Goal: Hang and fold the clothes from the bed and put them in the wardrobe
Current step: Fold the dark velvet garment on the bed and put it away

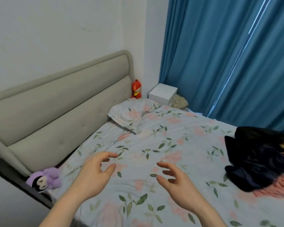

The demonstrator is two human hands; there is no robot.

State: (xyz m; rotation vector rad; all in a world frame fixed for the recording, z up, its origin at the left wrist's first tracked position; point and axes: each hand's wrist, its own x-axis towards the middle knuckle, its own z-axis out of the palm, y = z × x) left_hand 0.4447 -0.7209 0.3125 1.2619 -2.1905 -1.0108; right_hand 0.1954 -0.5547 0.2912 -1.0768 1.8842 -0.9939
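A heap of dark clothes lies on the right side of the bed, with a pink garment under its near edge and a patch of orange print at the far right. My left hand and my right hand hover over the flowered sheet in the middle of the bed, fingers curled and apart, holding nothing. Both hands are well to the left of the heap. The wardrobe is out of view.
A grey padded headboard runs along the left. A flowered pillow, a red plush toy and a white box sit at the far corner. A purple plush toy lies near left. Blue curtains hang behind.
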